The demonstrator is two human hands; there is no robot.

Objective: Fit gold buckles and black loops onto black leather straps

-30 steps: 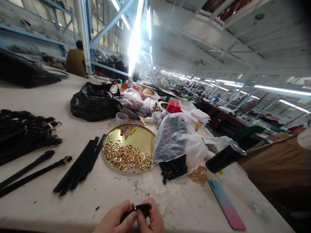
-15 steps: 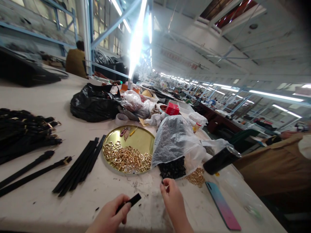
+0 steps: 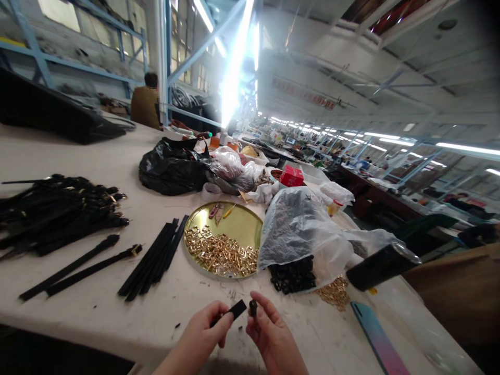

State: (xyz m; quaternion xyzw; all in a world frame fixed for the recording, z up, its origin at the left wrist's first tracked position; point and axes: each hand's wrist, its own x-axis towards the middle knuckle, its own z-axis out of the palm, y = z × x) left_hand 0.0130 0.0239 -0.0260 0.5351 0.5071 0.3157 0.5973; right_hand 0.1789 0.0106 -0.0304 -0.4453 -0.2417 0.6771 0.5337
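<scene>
My left hand (image 3: 209,330) is closed on a black strap (image 3: 237,309), whose flat end sticks out to the right past the thumb. Close beside that end, my right hand (image 3: 269,330) pinches a small dark piece (image 3: 253,308) between thumb and fingers; a narrow gap separates the two. Behind my hands lies a round gold tray (image 3: 250,219) with many gold buckles (image 3: 219,252). Small black pieces (image 3: 292,274) spill from a clear plastic bag (image 3: 291,224) to the right of the tray. Several black straps (image 3: 154,260) lie left of the tray.
Finished-looking black straps with metal ends (image 3: 66,208) are piled at the left. A black bag (image 3: 172,166), a red box (image 3: 291,176), a black cylinder (image 3: 380,265), gold pieces (image 3: 335,292) and a phone (image 3: 378,338) rest on the table (image 3: 117,333). A person (image 3: 145,104) sits behind.
My right hand has come back from beside the black pieces toward the strap end in my left hand, and its small piece now shows. The whole view has shifted, with the table things farther right.
</scene>
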